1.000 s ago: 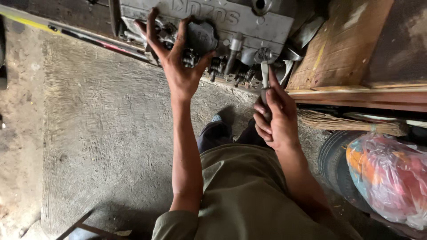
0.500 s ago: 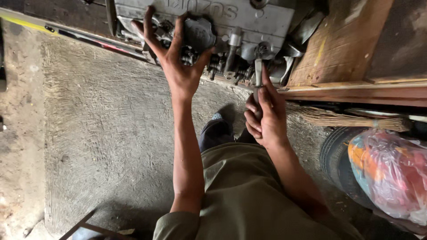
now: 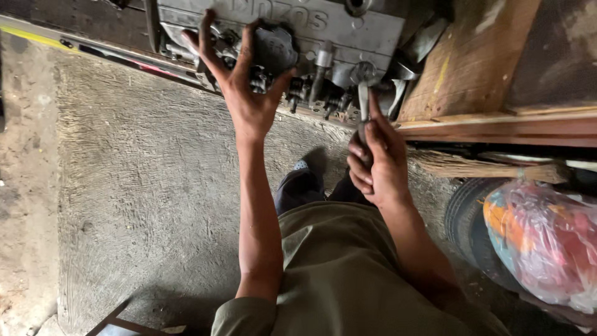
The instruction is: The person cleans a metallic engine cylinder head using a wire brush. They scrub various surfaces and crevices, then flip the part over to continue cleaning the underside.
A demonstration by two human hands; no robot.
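partly cut off above, the engine [image 3: 348, 25] takes left fingers [image 3: 205, 37] spread; right fingers [image 3: 367, 155] clench a half-hidden wrench [image 3: 362, 99].

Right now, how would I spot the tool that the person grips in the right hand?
Find the big grey metal engine block at the top of the view, above the concrete floor. At its lower right edge, left of the wooden boards, the right hand grips a slim metal wrench that points up to a fitting. It is the only loose, straight, bright bar there; the left hand merely braces on the engine.

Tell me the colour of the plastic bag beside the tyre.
Clear bag with red, orange and blue contents, seen in the head view.
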